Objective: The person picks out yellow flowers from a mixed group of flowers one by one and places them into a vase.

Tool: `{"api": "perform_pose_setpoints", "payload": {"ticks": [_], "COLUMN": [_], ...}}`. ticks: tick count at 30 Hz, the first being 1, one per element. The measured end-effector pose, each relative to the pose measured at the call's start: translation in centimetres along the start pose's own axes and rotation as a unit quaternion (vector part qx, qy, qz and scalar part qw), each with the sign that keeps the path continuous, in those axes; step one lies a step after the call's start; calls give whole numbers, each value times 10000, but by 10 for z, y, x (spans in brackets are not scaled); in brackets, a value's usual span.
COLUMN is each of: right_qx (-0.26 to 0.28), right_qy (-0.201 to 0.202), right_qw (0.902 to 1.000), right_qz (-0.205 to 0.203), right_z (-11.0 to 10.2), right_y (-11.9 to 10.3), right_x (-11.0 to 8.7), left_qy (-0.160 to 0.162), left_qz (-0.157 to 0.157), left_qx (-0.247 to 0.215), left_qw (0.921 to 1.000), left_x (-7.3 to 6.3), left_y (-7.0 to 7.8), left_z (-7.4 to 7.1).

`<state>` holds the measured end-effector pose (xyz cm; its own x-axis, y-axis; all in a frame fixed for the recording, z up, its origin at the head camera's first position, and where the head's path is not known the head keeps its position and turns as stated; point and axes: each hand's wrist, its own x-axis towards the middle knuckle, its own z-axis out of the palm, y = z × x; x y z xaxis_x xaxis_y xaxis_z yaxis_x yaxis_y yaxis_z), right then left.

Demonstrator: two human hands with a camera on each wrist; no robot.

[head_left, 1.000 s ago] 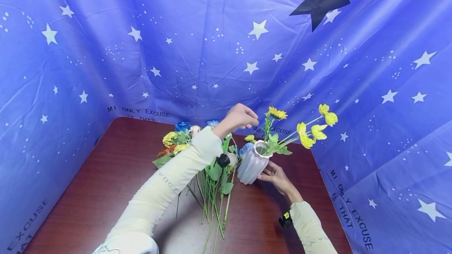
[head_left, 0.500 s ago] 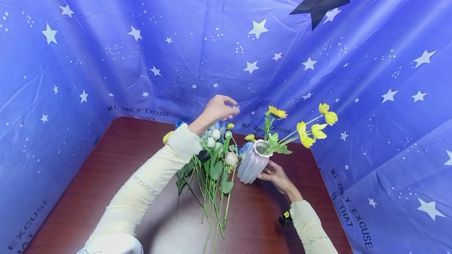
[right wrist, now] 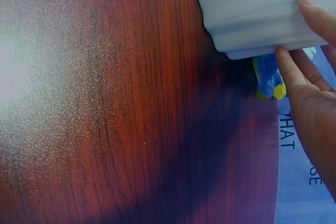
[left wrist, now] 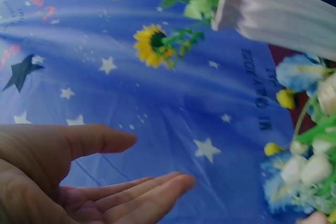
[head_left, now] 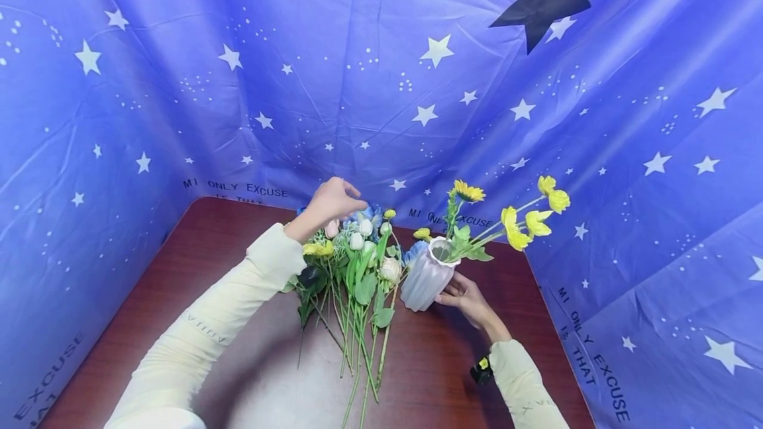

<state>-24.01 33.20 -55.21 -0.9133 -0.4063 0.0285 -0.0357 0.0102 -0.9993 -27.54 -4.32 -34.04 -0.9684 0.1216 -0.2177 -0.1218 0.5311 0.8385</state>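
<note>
The left hand (head_left: 335, 200) had moved away from the vase (head_left: 424, 280), loose flowers (head_left: 365, 290) near its spread, unladen fingers. The vase stood between the right hand (head_left: 471, 301)'s clasping thumb and fingertips: likely stiff, smooth and breakable, best held round its ribbed body.

Right hand (right wrist: 316, 98) grips white ridged vase (right wrist: 254, 14); blue-yellow flower (right wrist: 268, 74) beside it; red-brown table (right wrist: 105, 103), lettered blue cloth (right wrist: 296, 198) right.

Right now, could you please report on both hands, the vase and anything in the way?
Left hand empty, by the loose flowers. Right hand holding the vase. Vase carrying sunflower and yellow blossoms. Loose flowers beside it, possibly in the way.
</note>
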Motion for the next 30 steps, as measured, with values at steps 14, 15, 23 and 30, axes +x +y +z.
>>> {"api": "perform_pose_setpoints", "payload": {"ticks": [14, 15, 23, 30], "right_qx": [-24, -24, -71, -74], "right_qy": [91, 109, 114, 110], "right_qw": [9999, 9999, 9998, 9998], "right_qz": [89, 106, 159, 157], "right_z": [-1, -1, -1, -1], "right_y": [1, 2, 3, 3], "right_x": [2, 2, 4, 3], "left_qy": [-1333, -1382, -1713, -2247], "left_qz": [-930, -949, -1181, -1556], "left_qx": [1023, 1088, 830, 1444], "left_qw": [9814, 9798, 9746, 9510], "left_x": [4, 4, 1, 1], "left_y": [-70, -75, -115, -149], "left_z": [-7, -7, 3, 22]}}
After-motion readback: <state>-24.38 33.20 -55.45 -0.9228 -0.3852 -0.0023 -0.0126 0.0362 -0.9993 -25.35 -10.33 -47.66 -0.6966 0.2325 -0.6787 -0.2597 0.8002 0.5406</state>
